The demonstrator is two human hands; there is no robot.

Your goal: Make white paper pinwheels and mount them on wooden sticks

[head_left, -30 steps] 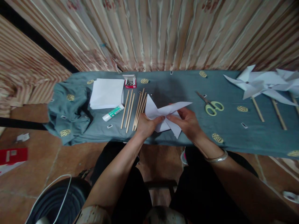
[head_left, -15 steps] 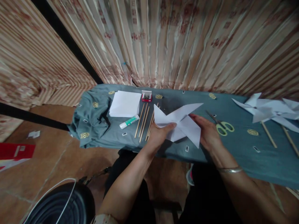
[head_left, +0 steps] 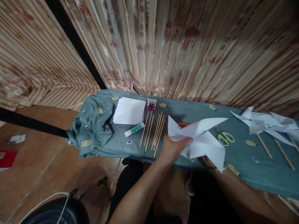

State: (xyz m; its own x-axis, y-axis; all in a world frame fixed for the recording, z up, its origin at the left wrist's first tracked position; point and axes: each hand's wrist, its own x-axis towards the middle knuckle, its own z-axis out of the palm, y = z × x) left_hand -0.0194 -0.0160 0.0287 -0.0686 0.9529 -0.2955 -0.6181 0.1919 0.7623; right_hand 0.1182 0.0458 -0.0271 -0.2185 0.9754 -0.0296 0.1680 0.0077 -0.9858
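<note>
paper pinwheel [head_left: 201,143]: held above the near edge of the cloth-covered bench [head_left: 268,168], blades spread, folded tips gathered toward the centre.
left hand [head_left: 173,147]: clamped on the pinwheel, thumb pressed near its centre.
right hand [head_left: 207,161]: mostly hidden behind the paper; whether anything is gripped cannot be told.
step in hand: judged to be the holding of the folded centre; no stick is seen attached.
next move: a metal pin from the red box [head_left: 151,108] and one of the wooden sticks [head_left: 149,133] seem called for, with the centre kept pinched throughout.
left side: glue stick [head_left: 134,129] and stacked sheets [head_left: 130,110] laid beyond the sticks.
right side: scissors [head_left: 220,134] partly covered by a blade in this view; stick-mounted pinwheels [head_left: 268,121] laid farther along, by which that fixing is suggested.
</note>
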